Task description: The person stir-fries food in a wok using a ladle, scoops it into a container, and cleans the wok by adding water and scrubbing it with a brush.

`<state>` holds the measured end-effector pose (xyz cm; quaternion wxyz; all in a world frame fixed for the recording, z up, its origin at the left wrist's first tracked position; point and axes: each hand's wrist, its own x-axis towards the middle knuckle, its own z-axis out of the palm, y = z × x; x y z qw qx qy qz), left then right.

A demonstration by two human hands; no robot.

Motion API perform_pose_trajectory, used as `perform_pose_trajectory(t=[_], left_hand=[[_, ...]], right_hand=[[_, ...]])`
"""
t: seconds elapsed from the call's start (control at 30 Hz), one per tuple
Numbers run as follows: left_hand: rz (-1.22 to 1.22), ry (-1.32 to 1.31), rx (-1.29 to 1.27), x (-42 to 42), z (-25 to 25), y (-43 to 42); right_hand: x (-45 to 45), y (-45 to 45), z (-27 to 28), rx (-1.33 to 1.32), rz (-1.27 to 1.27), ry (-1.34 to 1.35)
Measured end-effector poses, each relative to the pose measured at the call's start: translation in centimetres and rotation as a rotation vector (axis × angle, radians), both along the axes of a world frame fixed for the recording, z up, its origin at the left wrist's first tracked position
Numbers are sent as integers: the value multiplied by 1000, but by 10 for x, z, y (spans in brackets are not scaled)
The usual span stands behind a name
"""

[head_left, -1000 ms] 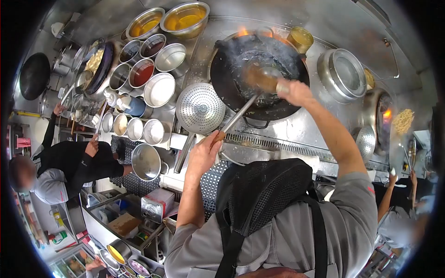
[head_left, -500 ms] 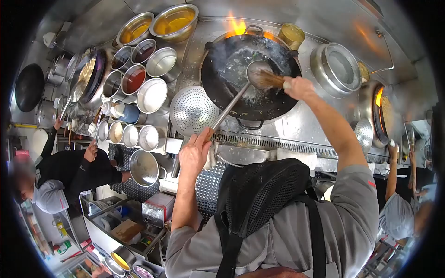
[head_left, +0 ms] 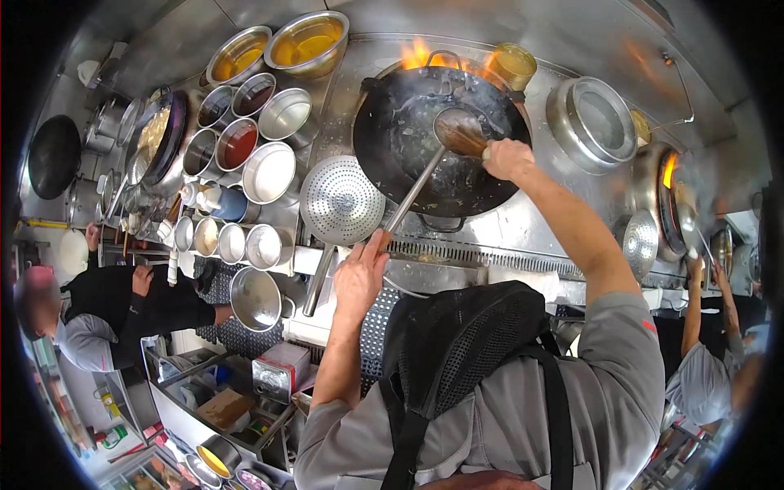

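My left hand (head_left: 359,278) is closed round the handle end of a long metal ladle (head_left: 418,184). The ladle's bowl hangs over the middle of a large black wok (head_left: 384,151), which has wet residue and a little water inside. In my right hand (head_left: 508,158) is a bamboo wok brush (head_left: 465,140), its bristles pressed against the ladle's bowl. Flames (head_left: 420,53) rise behind the wok's far rim. Left of the wok lies a perforated strainer (head_left: 341,200), its handle pointing toward me, close to my left hand.
Metal pots of sauce (head_left: 238,144) and bowls of yellow liquid (head_left: 306,42) stand at left. A tin can (head_left: 513,67) and stacked steel pots (head_left: 590,122) are behind and right. Co-workers stand at other woks, one (head_left: 98,318) left, another (head_left: 706,359) right.
The brush and my right hand have shifted slightly left, and my left hand moved a little right and down. Less liquid shows in the wok. The left co-worker's hands have moved back.
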<state>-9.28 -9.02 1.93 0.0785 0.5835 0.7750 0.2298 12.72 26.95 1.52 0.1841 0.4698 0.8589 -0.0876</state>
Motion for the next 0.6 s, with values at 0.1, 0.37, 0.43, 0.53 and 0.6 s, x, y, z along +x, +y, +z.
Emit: perform_pose_trajectory(t=[0.1, 0.37, 0.43, 0.53, 0.6], left_hand=[[25, 24, 27, 2, 5, 3], [51, -52, 63, 15, -27, -1], [78, -76, 73, 22, -41, 0], [107, -145, 134, 22, -64, 1], [100, -150, 108, 21, -67, 7]], right_hand=[[-8, -18, 39, -533, -346, 256], [44, 38, 24, 386, -130, 240], [46, 33, 25, 476, -270, 458], [54, 9, 15, 424, -240, 596], [58, -20, 7, 371, -264, 632]])
